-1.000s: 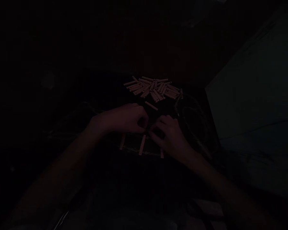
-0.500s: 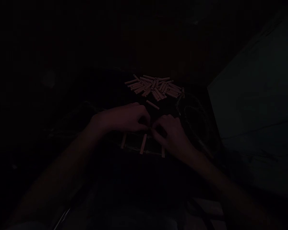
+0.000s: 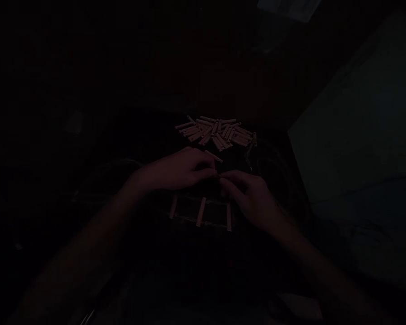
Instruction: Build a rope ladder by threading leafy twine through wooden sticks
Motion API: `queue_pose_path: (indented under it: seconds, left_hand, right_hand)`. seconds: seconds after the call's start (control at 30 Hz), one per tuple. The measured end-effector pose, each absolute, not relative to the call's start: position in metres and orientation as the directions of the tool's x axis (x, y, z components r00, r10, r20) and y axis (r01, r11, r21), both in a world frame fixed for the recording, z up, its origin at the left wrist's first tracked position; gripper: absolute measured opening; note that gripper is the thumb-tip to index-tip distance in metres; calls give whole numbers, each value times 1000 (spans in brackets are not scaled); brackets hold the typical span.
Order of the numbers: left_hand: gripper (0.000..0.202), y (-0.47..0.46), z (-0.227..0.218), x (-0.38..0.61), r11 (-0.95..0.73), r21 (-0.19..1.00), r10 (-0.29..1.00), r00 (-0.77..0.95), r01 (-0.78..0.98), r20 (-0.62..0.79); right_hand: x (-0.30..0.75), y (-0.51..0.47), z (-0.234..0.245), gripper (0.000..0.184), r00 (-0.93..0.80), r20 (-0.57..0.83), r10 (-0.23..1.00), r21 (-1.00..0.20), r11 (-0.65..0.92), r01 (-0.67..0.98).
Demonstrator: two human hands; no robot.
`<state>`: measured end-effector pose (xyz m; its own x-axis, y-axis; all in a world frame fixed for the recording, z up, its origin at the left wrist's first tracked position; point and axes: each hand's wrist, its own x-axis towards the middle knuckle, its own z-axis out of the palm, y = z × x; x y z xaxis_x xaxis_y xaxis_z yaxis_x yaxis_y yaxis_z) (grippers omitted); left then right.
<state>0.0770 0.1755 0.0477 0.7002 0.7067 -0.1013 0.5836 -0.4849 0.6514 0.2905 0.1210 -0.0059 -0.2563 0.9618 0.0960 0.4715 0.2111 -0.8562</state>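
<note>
The picture is very dark. My left hand and my right hand meet at the fingertips above a row of several pale wooden sticks laid crosswise on thin cord. Whatever lies between the fingertips is too dark to make out. Just beyond my left hand's fingers lies a single loose stick. Farther away is a heap of several similar sticks, lying at mixed angles.
A dark loop of cord or wire lies to the right of the heap. A large pale greenish panel fills the right side. A pale object shows at the top edge.
Both hands have lifted away from the row of sticks, and the middle stick now shows in full. My right hand has moved slightly right. The heap is unchanged.
</note>
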Motion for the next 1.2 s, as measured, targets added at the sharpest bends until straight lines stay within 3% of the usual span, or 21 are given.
queue_pose_path:
  seconds: [0.17, 0.33, 0.5, 0.63, 0.8, 0.9, 1.0, 1.1, 1.2]
  left_hand:
    - [28, 176, 46, 76, -502, 612, 719, 688, 611, -97]
    - [30, 177, 42, 80, -526, 532, 800, 598, 664, 44]
    - [32, 172, 33, 97, -297, 787, 901, 432, 541, 43]
    - [21, 166, 19, 112, -210, 942, 929, 354, 262, 109]
    - [30, 163, 5, 122, 34, 999, 922, 385, -11, -27]
    - [21, 162, 5, 123, 76, 995, 929, 367, -69, -45]
    - [13, 161, 8, 124, 85, 992, 936, 349, -93, -47]
    - [12, 159, 12, 124, 134, 984, 939, 333, -121, -87]
    - [11, 157, 15, 124, 184, 972, 935, 331, -145, -128]
  right_hand:
    - [291, 121, -6, 17, -270, 66, 961, -865, 190, 464]
    - [290, 123, -5, 19, -253, 78, 964, -903, 176, 393]
    - [288, 123, -2, 19, -89, 56, 994, -988, 68, 139]
    - [288, 124, -4, 21, 9, 15, 1000, -996, 16, -87]
    - [289, 127, -13, 22, 94, -21, 995, -965, 4, -262]
    - [289, 127, -13, 23, 148, 6, 989, -985, 31, -167]
    - [289, 125, -7, 19, 173, 169, 970, -984, 156, 86]
    - [289, 122, -2, 12, 102, 388, 916, -884, 338, 322]
    - [291, 122, 0, 10, 15, 523, 852, -771, 466, 434]
